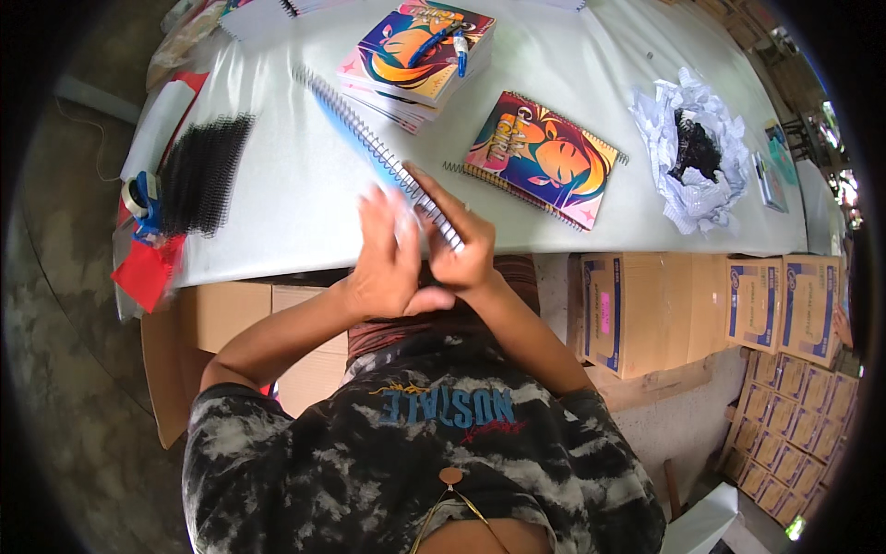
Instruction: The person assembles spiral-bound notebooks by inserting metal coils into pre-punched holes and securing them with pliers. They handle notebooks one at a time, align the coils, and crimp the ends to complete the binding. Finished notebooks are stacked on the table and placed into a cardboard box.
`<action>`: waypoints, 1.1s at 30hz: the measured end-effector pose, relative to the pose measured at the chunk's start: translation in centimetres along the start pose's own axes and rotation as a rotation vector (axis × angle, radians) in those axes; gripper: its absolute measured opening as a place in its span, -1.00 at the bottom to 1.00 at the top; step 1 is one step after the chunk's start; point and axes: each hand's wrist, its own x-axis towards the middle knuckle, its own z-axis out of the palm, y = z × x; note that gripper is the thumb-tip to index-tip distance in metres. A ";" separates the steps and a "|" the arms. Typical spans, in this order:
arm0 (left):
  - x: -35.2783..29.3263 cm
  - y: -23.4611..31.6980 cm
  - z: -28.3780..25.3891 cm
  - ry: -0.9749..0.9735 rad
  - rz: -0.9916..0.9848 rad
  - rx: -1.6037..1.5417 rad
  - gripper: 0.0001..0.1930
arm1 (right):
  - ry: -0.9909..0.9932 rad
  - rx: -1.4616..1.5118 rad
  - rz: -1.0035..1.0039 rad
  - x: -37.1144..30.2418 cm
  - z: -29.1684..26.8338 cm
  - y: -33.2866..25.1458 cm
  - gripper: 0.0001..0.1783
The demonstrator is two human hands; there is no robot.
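A spiral notebook [355, 129] is tilted up on edge over the table's front, its coil running along the upper side. My right hand [466, 242] is closed round the near end of the notebook. Against or just beside its blue-white face lies my left hand [383, 254], fingers stretched out flat and thumb apart; the fingertips are smeared by motion. Beyond the notebook stands a stack of illustrated pads [415, 46] with a blue pen [460, 53] on top. To the right lie coil-bound notebooks [544, 157] with the same colourful cover.
Loose black binding coils [208, 175] lie in a row at left, near a blue tape dispenser [145, 208] and red cloth [148, 272]. Crumpled white paper [669, 185] holds black coils [694, 152] at right. Cardboard boxes [660, 309] stand under the table's front edge.
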 end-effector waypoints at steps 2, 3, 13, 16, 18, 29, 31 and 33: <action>5.1 2.3 -2.7 0.004 -0.242 -0.372 -0.15 | -0.197 0.242 -0.055 1.2 0.0 -1.5 -0.34; 6.0 3.1 -4.5 -0.100 -0.309 -0.494 -0.22 | -0.102 0.102 -0.221 1.9 -0.2 -2.1 -0.31; 7.5 -1.3 -4.2 -0.013 -1.118 -1.334 -0.88 | -0.197 0.137 0.504 4.5 -5.2 -3.3 -0.86; 7.9 -1.8 -4.2 -0.064 -0.950 -1.389 -0.90 | -0.049 0.419 0.590 3.9 -4.6 -3.4 -0.80; 8.1 -2.8 -4.1 -0.089 -0.856 -1.443 -0.91 | -0.021 0.330 0.622 3.9 -4.0 -3.9 -0.77; 12.0 -3.6 -5.3 0.188 -0.512 -0.383 -0.33 | 0.653 0.300 0.146 5.8 -7.7 -4.9 -0.59; 13.0 -3.3 -2.7 0.185 -0.744 -0.770 -0.32 | 0.798 0.346 0.122 5.5 -9.8 -4.5 -0.56; 13.8 -2.5 0.8 0.066 -0.926 -0.985 -0.40 | 0.877 0.161 0.161 3.9 -11.0 -2.5 -0.57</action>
